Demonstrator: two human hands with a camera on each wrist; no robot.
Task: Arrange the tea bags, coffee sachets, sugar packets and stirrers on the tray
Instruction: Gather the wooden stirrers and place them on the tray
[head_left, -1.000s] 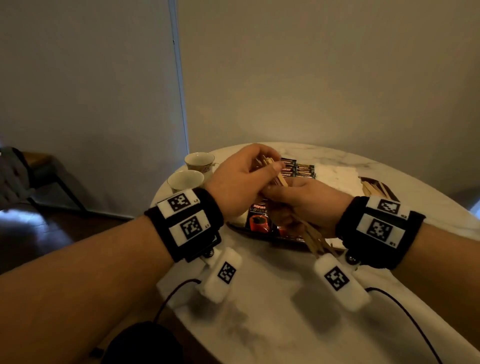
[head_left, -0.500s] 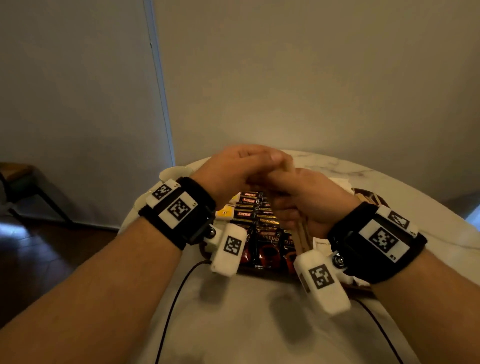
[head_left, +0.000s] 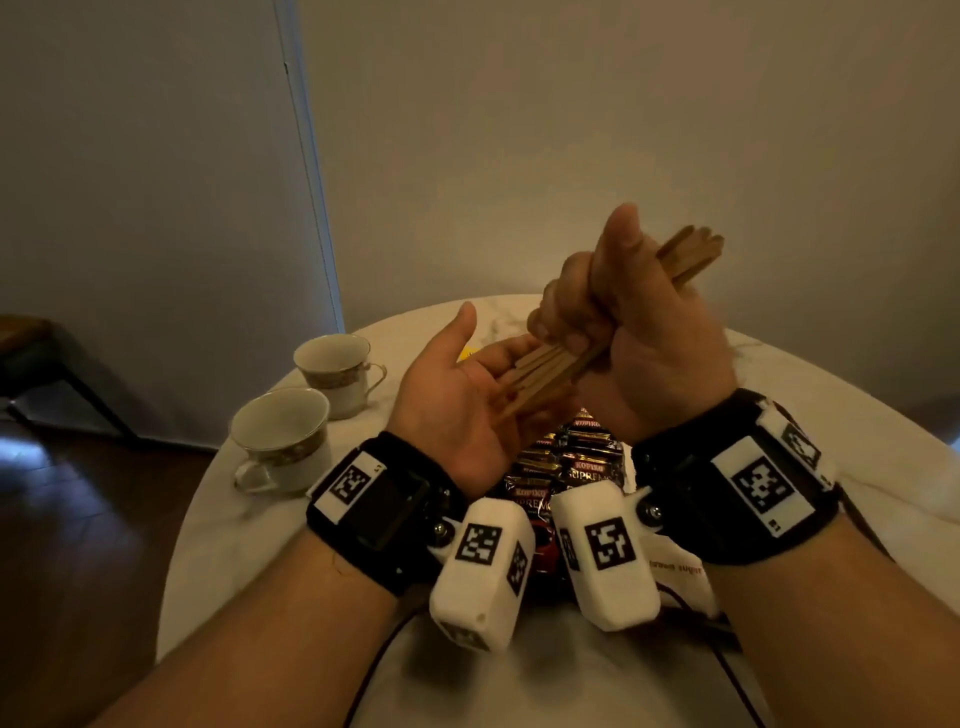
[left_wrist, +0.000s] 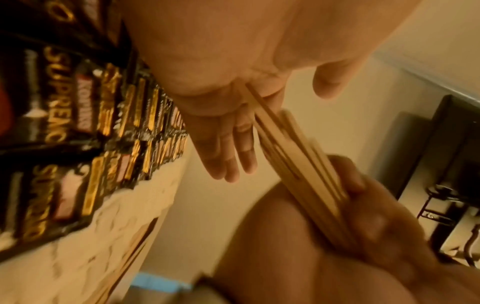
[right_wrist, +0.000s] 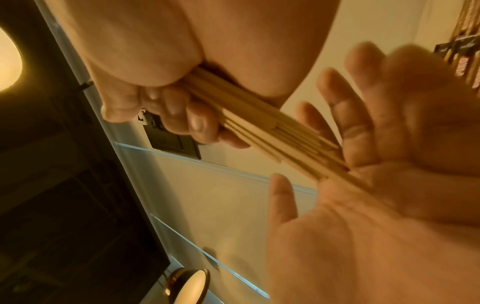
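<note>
One bundle of wooden stirrers (head_left: 545, 364) is clenched in the right hand (head_left: 639, 343), fingers wrapped round its middle, raised above the round tabletop (head_left: 519, 670). The bundle's lower ends rest against the palm of the left hand (head_left: 467, 410) — flat, fingers straight, gripping nothing. Beneath both wrists lie dark coffee sachets (head_left: 582, 467) in rows; two teacups (head_left: 283, 441) stand near the tabletop's left edge.

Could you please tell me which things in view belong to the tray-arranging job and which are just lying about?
Job:
stirrers, gripped by right hand, ends on left hand
coffee sachets
sugar packet

Lying about:
two cups
chair
</note>
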